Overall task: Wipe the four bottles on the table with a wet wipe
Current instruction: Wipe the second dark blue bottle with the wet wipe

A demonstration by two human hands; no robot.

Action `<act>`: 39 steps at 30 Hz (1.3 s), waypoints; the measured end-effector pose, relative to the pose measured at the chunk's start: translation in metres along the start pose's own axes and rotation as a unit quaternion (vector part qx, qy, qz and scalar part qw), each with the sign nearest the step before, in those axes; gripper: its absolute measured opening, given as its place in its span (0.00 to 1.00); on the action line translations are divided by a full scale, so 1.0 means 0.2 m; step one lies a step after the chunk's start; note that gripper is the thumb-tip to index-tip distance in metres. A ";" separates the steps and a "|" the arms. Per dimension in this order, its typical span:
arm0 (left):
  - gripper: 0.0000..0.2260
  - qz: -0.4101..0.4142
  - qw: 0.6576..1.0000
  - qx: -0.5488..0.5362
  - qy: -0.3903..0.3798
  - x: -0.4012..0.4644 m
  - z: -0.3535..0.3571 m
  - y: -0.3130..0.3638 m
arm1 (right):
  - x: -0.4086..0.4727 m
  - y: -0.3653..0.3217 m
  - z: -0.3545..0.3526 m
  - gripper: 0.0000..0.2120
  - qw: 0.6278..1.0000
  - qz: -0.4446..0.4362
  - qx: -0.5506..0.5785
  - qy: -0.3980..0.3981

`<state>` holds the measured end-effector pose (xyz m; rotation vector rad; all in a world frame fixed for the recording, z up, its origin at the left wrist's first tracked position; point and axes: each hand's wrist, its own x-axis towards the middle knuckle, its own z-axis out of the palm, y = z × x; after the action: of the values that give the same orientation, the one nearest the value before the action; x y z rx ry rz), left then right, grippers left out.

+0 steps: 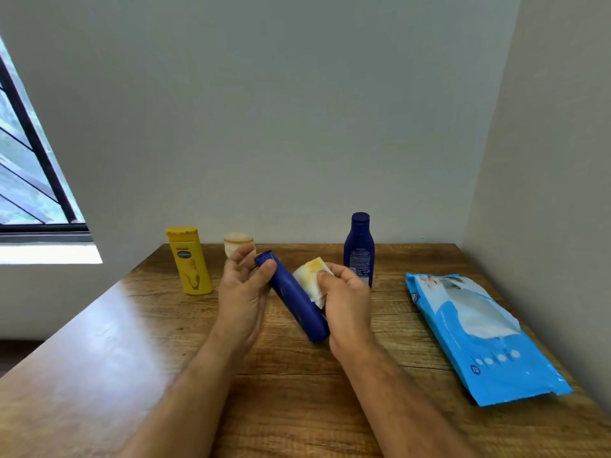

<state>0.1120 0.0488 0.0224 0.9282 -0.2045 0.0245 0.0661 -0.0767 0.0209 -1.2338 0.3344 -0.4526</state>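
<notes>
A dark blue bottle (295, 300) is held tilted above the table, cap end up and to the left. My left hand (243, 294) grips its cap end. My right hand (347, 300) pinches a white wet wipe (312, 276), stained yellow, against the bottle's side. A yellow bottle (190, 261) stands at the back left. A small cream bottle (238, 242) stands behind my left hand, partly hidden. A second dark blue bottle (359, 247) stands upright at the back, right of my hands.
A blue pack of wet wipes (479, 335) lies flat on the right side of the wooden table (99, 358). Walls close in behind and on the right. A window (26, 166) is at the far left.
</notes>
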 end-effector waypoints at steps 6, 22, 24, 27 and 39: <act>0.14 -0.103 0.991 0.071 0.036 -0.05 0.07 -0.07 | 0.01 0.00 0.02 0.09 0.998 0.032 0.058 -0.013; 0.15 -0.149 0.987 -0.034 0.053 -0.03 0.02 0.00 | 0.04 -0.05 -0.04 0.09 0.995 0.010 0.100 0.002; 0.15 -0.150 0.987 -0.034 0.055 -0.04 0.02 0.01 | 0.04 -0.06 -0.03 0.12 0.995 -0.004 0.102 -0.010; 0.15 -0.136 0.989 -0.022 0.048 -0.05 0.02 0.00 | 0.02 -0.05 -0.02 0.14 0.998 -0.055 0.030 -0.021; 0.18 -0.106 0.994 0.026 -0.019 -0.06 0.02 -0.02 | -0.03 -0.01 -0.04 0.14 0.889 -0.307 -0.309 -0.138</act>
<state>0.1008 0.0436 0.0191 0.9984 -0.1397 -0.1838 0.0577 -0.0802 0.0202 -2.0184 -0.1963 -0.7321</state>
